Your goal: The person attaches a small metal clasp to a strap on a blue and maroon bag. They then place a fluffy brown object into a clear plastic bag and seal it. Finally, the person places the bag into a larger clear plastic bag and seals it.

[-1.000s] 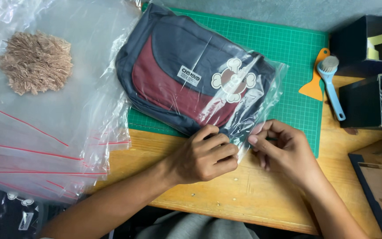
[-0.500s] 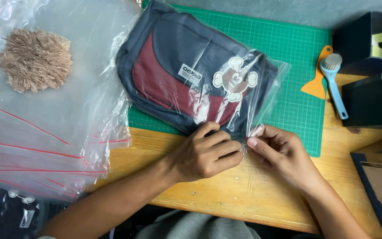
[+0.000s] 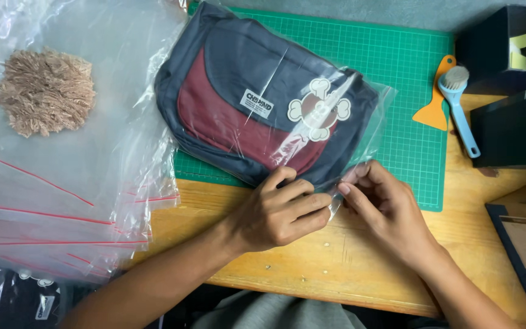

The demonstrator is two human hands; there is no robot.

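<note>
Where both hands earlier gripped the bag's near corner, the left hand (image 3: 281,210) now lies curled flatter, fingers pressed together on the edge of the clear plastic bag (image 3: 360,131), while the right hand (image 3: 382,204) pinches that same edge between thumb and fingertips. The navy-and-maroon pouch (image 3: 245,103) inside the bag rests on the green cutting mat (image 3: 409,73), unmoved. Left of the mat lie stacked zip bags (image 3: 50,207) and a tan fibre tuft (image 3: 44,91); right of it, a blue brush (image 3: 461,109), an orange scraper (image 3: 434,106) and dark boxes (image 3: 506,128).
</note>
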